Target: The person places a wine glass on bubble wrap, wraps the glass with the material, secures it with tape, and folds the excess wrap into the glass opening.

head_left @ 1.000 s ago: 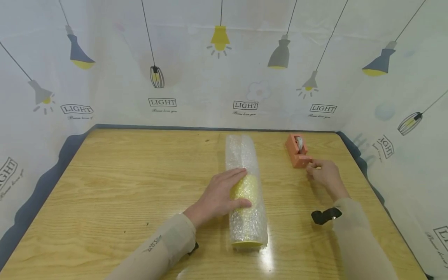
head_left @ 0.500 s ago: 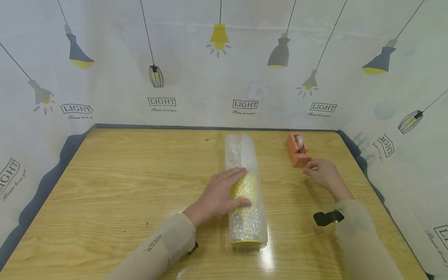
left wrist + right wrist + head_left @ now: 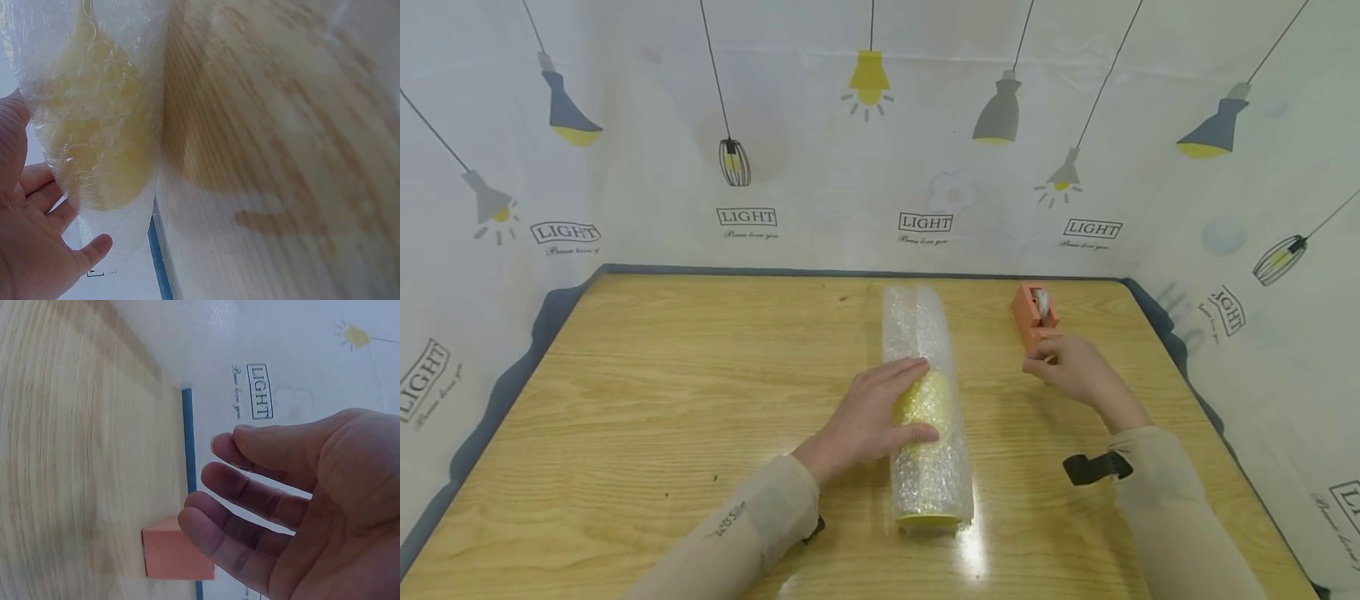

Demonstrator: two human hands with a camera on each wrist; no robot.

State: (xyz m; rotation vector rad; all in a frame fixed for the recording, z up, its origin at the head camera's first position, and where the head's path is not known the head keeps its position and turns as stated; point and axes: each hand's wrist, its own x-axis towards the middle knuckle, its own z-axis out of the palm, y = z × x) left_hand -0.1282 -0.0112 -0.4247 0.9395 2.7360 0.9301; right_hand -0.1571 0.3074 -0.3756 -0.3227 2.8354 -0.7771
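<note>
A bubble-wrap roll (image 3: pixel 919 321) lies lengthwise on the table, wrapped round a yellow stemmed glass (image 3: pixel 103 144); the bowl narrows to a stem, and a yellow disc foot shows at the near end. My left hand (image 3: pixel 868 417) rests on the roll from the left, thumb and fingers spread against the wrap. Just in front of an orange tape dispenser (image 3: pixel 1026 312), my right hand (image 3: pixel 1078 371) pinches thumb and index finger together. A faint clear edge, like a strip of tape (image 3: pixel 247 467), shows by those fingertips; the other fingers are loosely bent.
The wooden table (image 3: pixel 662 375) backs onto a white cloth (image 3: pixel 820 167) printed with lamps, with a dark blue border along the table's edges. A black strap (image 3: pixel 1097 468) sticks out from the right sleeve.
My right hand has moved left from the dispenser's front right corner to before its front, overlapping it in view. The left hand, the wrapped glass and the dispenser have stayed put.
</note>
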